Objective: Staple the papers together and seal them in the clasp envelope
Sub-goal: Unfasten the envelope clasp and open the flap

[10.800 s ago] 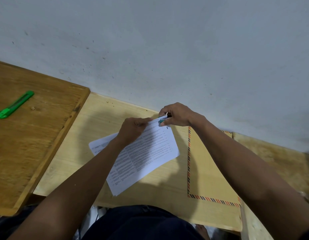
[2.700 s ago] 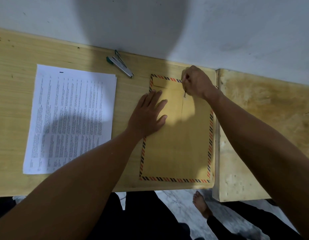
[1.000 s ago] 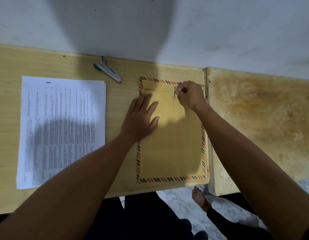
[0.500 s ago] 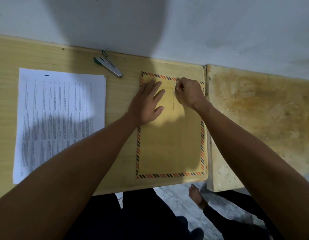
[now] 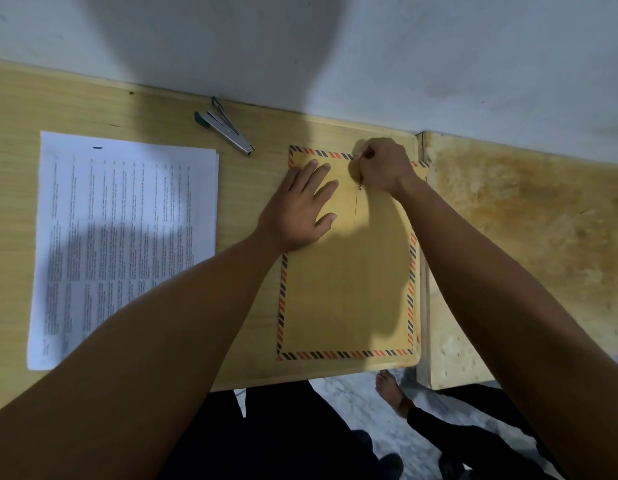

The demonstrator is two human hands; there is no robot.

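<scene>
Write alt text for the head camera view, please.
A left hand lies flat on a striped-border envelope while the right hand pinches its clasp. Printed papers and a stapler lie left on the desk.

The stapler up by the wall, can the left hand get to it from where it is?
Probably yes. The left hand lies flat on the envelope, holding nothing, and only bare desk lies between it and the stapler.
</scene>
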